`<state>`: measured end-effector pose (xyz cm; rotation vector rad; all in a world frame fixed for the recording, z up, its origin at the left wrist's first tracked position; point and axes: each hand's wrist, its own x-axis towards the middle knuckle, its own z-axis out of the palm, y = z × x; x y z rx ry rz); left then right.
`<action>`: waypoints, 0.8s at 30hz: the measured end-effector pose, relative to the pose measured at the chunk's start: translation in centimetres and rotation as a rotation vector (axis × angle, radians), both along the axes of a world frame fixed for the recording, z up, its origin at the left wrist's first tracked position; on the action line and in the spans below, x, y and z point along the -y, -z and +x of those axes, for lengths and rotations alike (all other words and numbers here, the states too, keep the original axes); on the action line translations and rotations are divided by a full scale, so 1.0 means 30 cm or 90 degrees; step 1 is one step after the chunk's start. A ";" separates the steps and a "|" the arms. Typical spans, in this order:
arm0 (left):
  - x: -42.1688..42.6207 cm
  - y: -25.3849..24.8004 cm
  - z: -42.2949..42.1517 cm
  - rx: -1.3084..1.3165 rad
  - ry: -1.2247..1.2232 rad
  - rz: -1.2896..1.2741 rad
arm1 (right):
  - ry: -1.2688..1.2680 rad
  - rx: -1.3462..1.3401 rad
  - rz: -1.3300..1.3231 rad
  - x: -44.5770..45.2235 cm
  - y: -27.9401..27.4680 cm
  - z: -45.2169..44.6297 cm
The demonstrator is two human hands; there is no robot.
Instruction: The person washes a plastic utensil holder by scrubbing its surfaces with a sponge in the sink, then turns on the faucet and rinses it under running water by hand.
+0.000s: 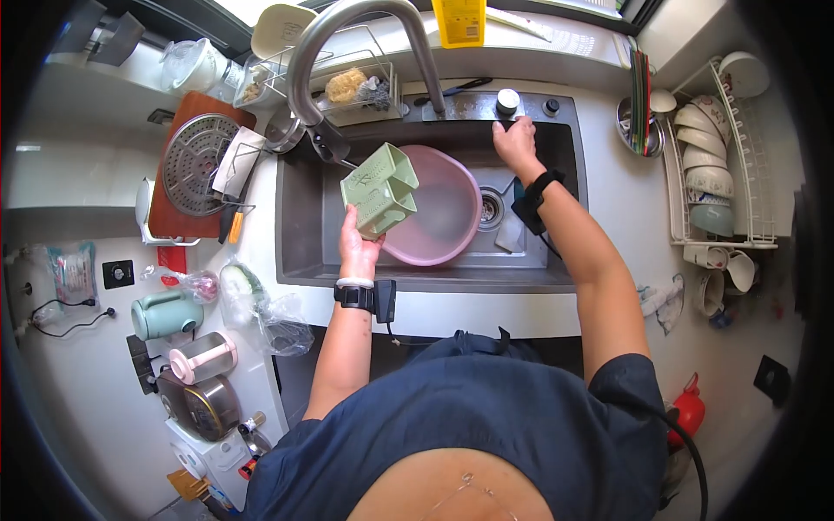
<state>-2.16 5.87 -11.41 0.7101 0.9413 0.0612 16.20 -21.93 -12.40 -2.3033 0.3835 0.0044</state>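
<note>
My left hand (358, 247) grips a light green plastic holder (379, 193) from below, with the fingers partly hidden behind it. The holder is tilted under the tap (328, 139), over the left part of a pink basin (434, 201). Cloudy water fills the basin, which sits in the dark sink (304, 234). At the sink's back edge, my right hand (518, 144) has its fingers bent at a dark control just below a white-topped knob (507, 102); its exact contact is hard to make out. The drain strainer (490, 208) shows right of the basin.
A wire rack with a yellow sponge (346, 85) stands behind the sink at left. A red-brown board (174, 174) with a round steamer plate lies left of the sink. A dish rack (721, 156) with bowls stands at right, beyond a strainer holding chopping boards.
</note>
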 end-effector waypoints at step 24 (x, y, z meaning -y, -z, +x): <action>0.267 -0.058 0.279 0.089 0.238 0.299 | -0.196 -0.093 -0.369 0.018 -0.004 0.275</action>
